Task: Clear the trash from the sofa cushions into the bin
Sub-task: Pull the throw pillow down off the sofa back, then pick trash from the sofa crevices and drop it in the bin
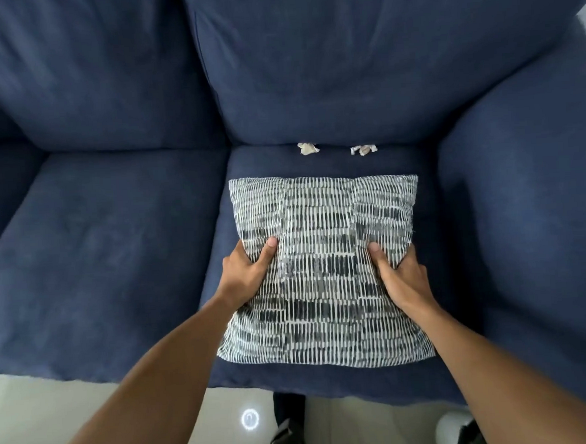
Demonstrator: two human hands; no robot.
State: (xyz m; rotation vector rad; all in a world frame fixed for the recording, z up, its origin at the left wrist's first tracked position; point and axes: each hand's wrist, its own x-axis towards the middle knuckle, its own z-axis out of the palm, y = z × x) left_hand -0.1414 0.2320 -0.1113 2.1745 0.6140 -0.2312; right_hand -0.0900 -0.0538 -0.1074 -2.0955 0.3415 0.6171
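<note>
A black-and-white patterned throw pillow (323,240) lies flat on the right seat cushion (270,161) of a dark blue sofa. My left hand (245,276) grips its left edge, thumb on top. My right hand (403,277) grips its right edge the same way. Two crumpled scraps of paper rest beyond the pillow, at the crease under the back cushion: one beige (307,148), one whitish (363,149). No bin is in view.
The left seat cushion (91,254) lies to the left. The sofa's padded armrest (530,190) rises on the right. A pale tiled floor (39,415) shows below the sofa front, with my feet (287,438) and a white object (451,428) at the bottom edge.
</note>
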